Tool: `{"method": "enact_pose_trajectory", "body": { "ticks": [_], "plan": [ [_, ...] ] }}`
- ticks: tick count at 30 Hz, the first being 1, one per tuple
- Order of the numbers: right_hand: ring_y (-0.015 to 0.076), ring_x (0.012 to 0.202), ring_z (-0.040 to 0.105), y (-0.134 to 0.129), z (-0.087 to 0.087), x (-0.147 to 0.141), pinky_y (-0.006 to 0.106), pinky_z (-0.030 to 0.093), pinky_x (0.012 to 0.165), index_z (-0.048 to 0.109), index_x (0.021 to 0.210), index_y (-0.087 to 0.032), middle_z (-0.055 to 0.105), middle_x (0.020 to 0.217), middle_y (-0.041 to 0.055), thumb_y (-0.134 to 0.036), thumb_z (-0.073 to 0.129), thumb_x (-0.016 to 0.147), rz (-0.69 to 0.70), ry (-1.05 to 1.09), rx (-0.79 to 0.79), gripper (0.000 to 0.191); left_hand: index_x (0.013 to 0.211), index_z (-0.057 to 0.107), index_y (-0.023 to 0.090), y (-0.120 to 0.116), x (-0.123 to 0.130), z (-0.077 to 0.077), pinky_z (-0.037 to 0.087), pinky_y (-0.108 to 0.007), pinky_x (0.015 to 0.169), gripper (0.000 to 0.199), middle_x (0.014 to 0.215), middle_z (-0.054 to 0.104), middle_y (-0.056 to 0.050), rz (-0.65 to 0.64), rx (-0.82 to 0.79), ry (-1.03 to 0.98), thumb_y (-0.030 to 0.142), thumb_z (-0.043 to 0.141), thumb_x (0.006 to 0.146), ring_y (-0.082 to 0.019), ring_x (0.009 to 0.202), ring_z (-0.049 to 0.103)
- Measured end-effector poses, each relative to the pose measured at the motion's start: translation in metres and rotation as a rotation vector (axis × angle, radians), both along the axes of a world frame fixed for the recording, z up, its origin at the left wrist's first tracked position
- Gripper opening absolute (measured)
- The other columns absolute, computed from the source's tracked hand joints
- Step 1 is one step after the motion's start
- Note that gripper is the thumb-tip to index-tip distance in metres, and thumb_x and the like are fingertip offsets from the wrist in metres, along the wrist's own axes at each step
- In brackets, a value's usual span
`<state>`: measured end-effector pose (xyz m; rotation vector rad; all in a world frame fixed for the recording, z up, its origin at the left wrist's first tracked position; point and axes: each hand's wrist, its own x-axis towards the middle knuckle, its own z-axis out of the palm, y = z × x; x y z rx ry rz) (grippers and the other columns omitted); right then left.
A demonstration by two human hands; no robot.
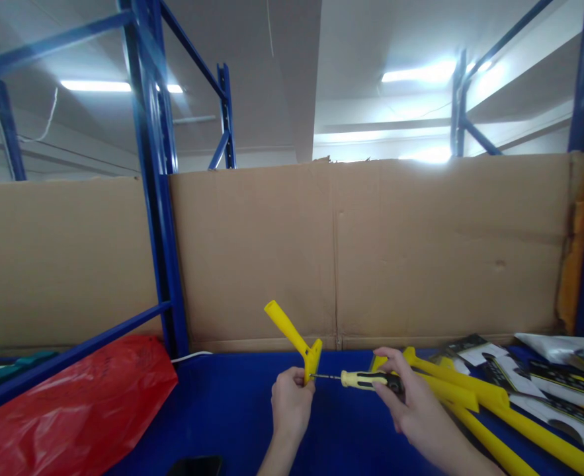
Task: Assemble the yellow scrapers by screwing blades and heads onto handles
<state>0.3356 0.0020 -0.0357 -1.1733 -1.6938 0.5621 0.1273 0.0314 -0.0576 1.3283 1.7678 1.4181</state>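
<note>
My left hand [292, 403] grips a yellow plastic part with a tube-shaped handle [288, 325] by its lower end. The handle slants up to the left from a flatter head. My right hand [411, 396] is closed around the rear of a screwdriver [364, 379] with a cream and black grip. Its thin shaft points left, and the tip meets the head of the yellow part just above my left fingers. Whether a screw sits at the tip is too small to tell.
Several yellow tubular parts [490, 396] lie right of my right hand. Beyond them are black-and-white printed packages [559, 396]. A red plastic bag [88, 403] lies at left, and a dark object [197, 465] at the front edge. Cardboard [252, 258] and blue rack posts [160, 218] stand behind the blue surface [222, 396].
</note>
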Motion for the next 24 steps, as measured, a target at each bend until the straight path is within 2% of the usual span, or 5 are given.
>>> {"method": "enact_pose_trajectory", "body": {
  "ticks": [4,7,13,18,24],
  "plan": [
    [0.0216,0.062,0.063,-0.007,0.009,-0.003,0.032,0.049,0.059,0.049,0.120,-0.023,0.056,0.058,-0.0020,-0.048,0.036,0.088,-0.084,-0.085,-0.062,0.043,0.067,0.070,0.017,0.000,0.001,0.000,0.041,-0.020,0.052,0.007,0.067,0.070,-0.004,-0.010,0.004,0.006,0.011,0.070,0.064,-0.017,0.063,0.065],
    [0.0205,0.070,0.063,-0.012,0.014,-0.004,0.032,0.051,0.066,0.045,0.123,-0.022,0.060,0.076,0.0010,-0.044,0.044,0.081,-0.117,-0.054,-0.004,0.047,0.067,0.070,0.017,0.000,0.002,0.000,0.041,-0.020,0.052,0.006,0.066,0.070,-0.004,-0.015,0.008,0.008,0.012,0.071,0.063,-0.017,0.062,0.065],
    [0.0075,0.042,0.051,-0.007,0.015,-0.004,0.019,0.037,0.026,0.027,0.119,-0.031,0.049,0.097,-0.0001,-0.038,0.052,0.070,0.064,0.218,-0.219,0.055,0.070,0.071,0.016,-0.001,0.003,0.003,0.041,-0.019,0.054,0.006,0.068,0.071,-0.004,-0.009,-0.043,0.083,0.012,0.069,0.066,-0.015,0.065,0.065],
    [0.0041,0.025,0.042,-0.004,0.017,-0.009,0.017,0.029,0.020,0.034,0.114,-0.027,0.054,0.083,-0.0027,-0.054,0.041,0.078,-0.069,0.224,-0.300,0.045,0.074,0.073,0.017,-0.002,0.004,0.004,0.041,-0.018,0.055,0.011,0.070,0.072,-0.003,-0.007,-0.058,0.166,0.010,0.065,0.069,-0.014,0.065,0.066],
    [0.0040,0.037,0.045,-0.005,0.012,-0.007,0.017,0.029,0.024,0.026,0.124,-0.032,0.050,0.108,0.0040,-0.042,0.052,0.071,0.012,0.278,-0.279,0.060,0.075,0.071,0.017,-0.001,0.003,0.004,0.040,-0.018,0.055,0.014,0.074,0.073,-0.003,0.001,-0.070,0.185,0.007,0.063,0.071,-0.014,0.068,0.066]
  ]
}}
